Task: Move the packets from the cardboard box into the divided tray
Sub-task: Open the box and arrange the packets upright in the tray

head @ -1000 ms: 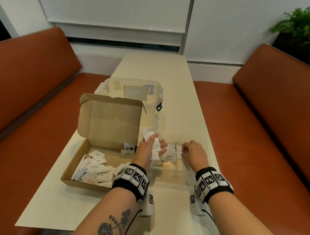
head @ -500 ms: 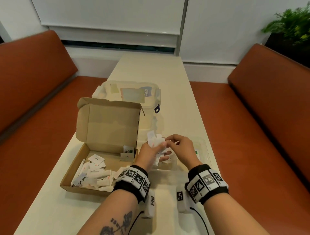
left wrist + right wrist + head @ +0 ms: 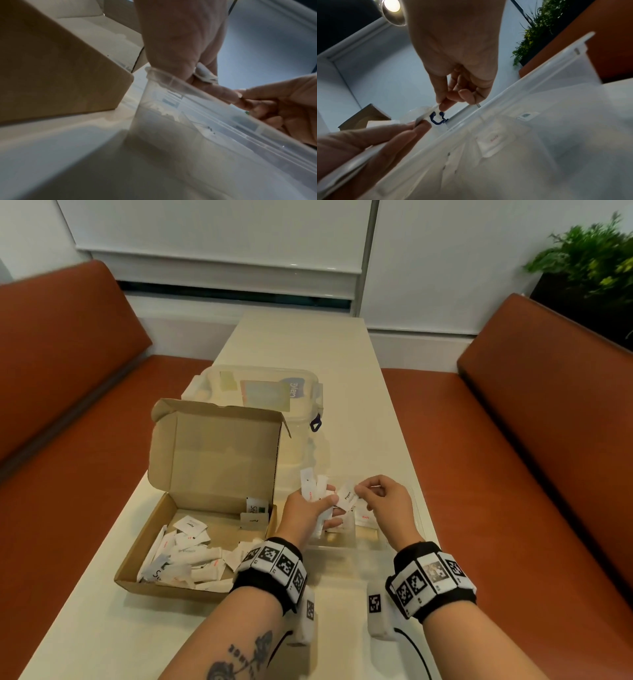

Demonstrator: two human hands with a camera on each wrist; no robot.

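Note:
The open cardboard box (image 3: 161,546) lies on the left of the table with several white packets (image 3: 185,559) in it. Right of it is the clear divided tray (image 3: 346,546), with a "Salt" packet (image 3: 364,517) in one compartment. Above the tray my left hand (image 3: 330,510) grips a bundle of packets (image 3: 313,486). My right hand (image 3: 358,491) pinches one "Pepper" packet (image 3: 346,497) at the bundle's right edge. The right wrist view shows the right hand's (image 3: 441,106) thumb and finger on the packet (image 3: 426,113), above the tray (image 3: 522,89).
A clear lidded plastic container (image 3: 260,392) stands behind the box's raised lid (image 3: 219,450). Orange benches (image 3: 534,440) run along both long sides of the narrow table (image 3: 308,344). A potted plant (image 3: 589,265) is at the far right.
My right hand left the tray, came up to the bundle in my left hand and took hold of one packet, now drawn slightly right. The left hand rose a little.

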